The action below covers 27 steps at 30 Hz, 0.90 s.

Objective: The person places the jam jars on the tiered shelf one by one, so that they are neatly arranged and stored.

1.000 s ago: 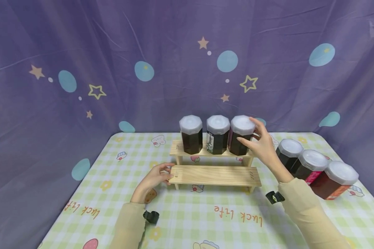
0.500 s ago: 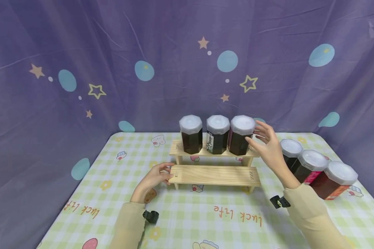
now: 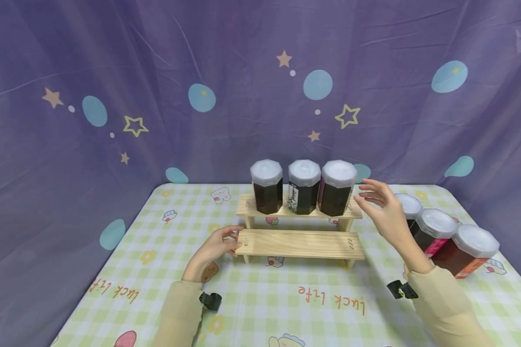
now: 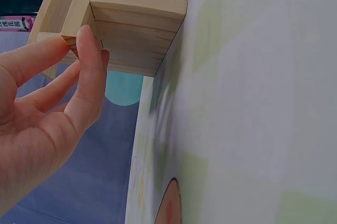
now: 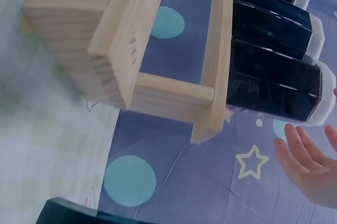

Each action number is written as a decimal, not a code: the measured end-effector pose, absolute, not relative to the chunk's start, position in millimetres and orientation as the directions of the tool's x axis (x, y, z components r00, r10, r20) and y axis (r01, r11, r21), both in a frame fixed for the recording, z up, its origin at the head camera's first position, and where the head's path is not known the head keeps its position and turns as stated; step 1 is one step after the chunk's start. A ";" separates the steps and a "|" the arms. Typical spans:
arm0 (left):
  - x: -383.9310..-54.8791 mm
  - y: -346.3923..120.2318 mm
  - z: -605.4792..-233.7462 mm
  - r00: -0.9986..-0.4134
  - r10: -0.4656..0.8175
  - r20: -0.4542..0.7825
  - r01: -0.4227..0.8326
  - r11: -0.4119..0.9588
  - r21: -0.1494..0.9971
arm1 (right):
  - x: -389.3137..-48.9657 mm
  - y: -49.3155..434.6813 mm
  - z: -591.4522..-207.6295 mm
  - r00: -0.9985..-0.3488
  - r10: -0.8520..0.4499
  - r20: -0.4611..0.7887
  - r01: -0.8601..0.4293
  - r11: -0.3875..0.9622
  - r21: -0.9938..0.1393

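A two-tier wooden rack [image 3: 301,244] stands mid-table. On its upper tier are three dark jars with whitish lids in a row: a left jar [image 3: 267,195], a middle jar [image 3: 304,196] and a right jar [image 3: 335,196]. My left hand [image 3: 213,246] pinches the left end of the lower board between thumb and fingers, as the left wrist view confirms on the rack [image 4: 139,32]. To the right of the right jar, my right hand [image 3: 390,217] is held in the air with its fingers loosely spread and holding nothing. The right wrist view shows a gap between its fingers [image 5: 300,153] and that jar [image 5: 276,79].
Three more lidded jars stand at the table's right: a dark one [image 3: 410,206] partly behind my right hand, one with a pink label [image 3: 434,230], and a reddish one with an orange label [image 3: 464,250]. A checked tablecloth [image 3: 265,299] covers the table; a purple curtain [image 3: 252,130] hangs behind.
My right hand has let go of the right jar on the upper tier and drawn away to the right. The left hand has stayed on the rack's end.
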<state>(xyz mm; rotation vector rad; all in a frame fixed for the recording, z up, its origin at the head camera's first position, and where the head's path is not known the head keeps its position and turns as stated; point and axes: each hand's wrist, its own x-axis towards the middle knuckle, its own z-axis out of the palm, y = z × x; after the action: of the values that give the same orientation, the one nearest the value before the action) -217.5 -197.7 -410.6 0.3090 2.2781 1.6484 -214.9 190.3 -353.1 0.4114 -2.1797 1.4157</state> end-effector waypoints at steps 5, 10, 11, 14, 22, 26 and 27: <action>-225.0 -201.1 -424.3 -0.933 0.340 -0.121 -0.011 0.309 0.951 | -210.8 199.5 -356.9 -0.818 0.002 0.575 -0.511 0.454 -0.730; -228.7 -202.8 -432.9 -0.936 0.334 -0.113 -0.002 0.316 0.949 | -204.8 210.4 -360.2 -0.827 -0.003 0.563 -0.486 0.509 -0.711; -228.8 -202.9 -433.2 -0.936 0.335 -0.111 -0.001 0.313 0.950 | -203.6 212.7 -360.6 -0.831 0.000 0.556 -0.478 0.513 -0.714; -228.8 -203.0 -433.4 -0.935 0.336 -0.109 0.000 0.310 0.951 | -199.8 219.8 -361.6 -0.840 0.010 0.542 -0.454 0.534 -0.714; -223.5 -200.0 -422.8 -0.934 0.338 -0.116 -0.007 0.307 0.952 | -189.2 236.5 -364.7 -0.855 0.001 0.519 -0.409 0.615 -0.674; -222.3 -199.0 -420.3 -0.932 0.342 -0.118 -0.009 0.304 0.953 | -185.2 245.0 -369.8 -0.848 -0.012 0.529 -0.421 0.620 -0.662; -223.8 -199.8 -422.9 -0.933 0.340 -0.118 -0.010 0.303 0.953 | -183.9 246.6 -370.5 -0.848 -0.012 0.530 -0.420 0.625 -0.658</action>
<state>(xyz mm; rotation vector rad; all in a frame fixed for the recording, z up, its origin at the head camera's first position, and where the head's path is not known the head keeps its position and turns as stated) -223.8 -199.8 -422.9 0.2992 2.2770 1.6688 -183.9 246.6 -370.5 0.3401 -2.3663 1.1315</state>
